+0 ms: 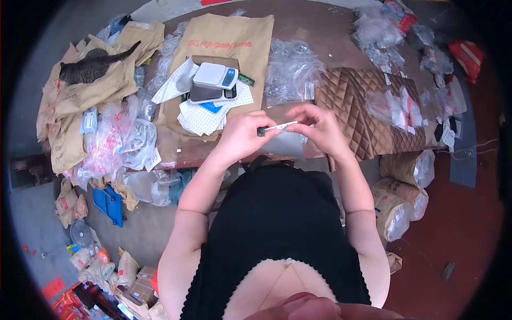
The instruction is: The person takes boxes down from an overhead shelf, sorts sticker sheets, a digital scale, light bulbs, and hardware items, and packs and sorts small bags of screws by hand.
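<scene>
My left hand [242,136] is closed, its thumb and fingers pinching a thin white strip [279,127]. A small dark green piece [261,131] shows at those fingertips; whether it belongs to the strip I cannot tell. On the other side, my right hand [319,128] has its thumb against the strip's far end, with the index finger arched above it. Both hands are over the table's front edge, close in front of my body. Just beyond the left hand, a white digital scale [210,75] sits above a dark scale [205,93] and white dotted sheets [198,118].
Beneath the scales lies a large brown paper sack [229,32]. Clear plastic bags [293,66] and a brown quilted mat [349,106] cover the right side. A cat [93,69] lies on paper sacks at the left. Full sacks [397,192] stand below the table's right side.
</scene>
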### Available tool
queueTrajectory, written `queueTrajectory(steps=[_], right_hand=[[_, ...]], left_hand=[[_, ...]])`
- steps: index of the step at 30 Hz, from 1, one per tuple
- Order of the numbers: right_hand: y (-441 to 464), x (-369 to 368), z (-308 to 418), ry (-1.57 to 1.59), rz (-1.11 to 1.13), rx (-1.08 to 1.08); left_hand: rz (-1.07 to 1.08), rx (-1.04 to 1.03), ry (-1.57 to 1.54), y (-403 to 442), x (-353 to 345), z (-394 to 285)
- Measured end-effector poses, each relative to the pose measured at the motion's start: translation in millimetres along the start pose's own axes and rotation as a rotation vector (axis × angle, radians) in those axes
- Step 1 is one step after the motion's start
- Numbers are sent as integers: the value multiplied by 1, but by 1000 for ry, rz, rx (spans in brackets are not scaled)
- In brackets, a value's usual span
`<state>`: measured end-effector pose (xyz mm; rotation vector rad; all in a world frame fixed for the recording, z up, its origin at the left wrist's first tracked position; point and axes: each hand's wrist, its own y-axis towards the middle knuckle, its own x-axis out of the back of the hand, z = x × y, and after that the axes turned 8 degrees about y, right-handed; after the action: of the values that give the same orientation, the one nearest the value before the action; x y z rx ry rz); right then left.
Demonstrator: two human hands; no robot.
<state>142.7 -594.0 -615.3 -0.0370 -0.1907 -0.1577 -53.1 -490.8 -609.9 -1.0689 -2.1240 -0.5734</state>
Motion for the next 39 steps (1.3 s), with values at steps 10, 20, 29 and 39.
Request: queueTrajectory(steps=[10, 20, 29, 39], right_hand=[[-15, 1, -8, 172, -33, -103], [-11, -5, 31, -763, 197, 497], [-20, -8, 25, -905, 332, 482], [-17, -16, 11, -933, 171, 739]], left_hand=[[123, -3, -129, -1, -10, 9], [66, 70, -111, -8, -16, -1], [48, -2, -142, -9, -30, 15], [283, 257, -568, -4, -12, 19]])
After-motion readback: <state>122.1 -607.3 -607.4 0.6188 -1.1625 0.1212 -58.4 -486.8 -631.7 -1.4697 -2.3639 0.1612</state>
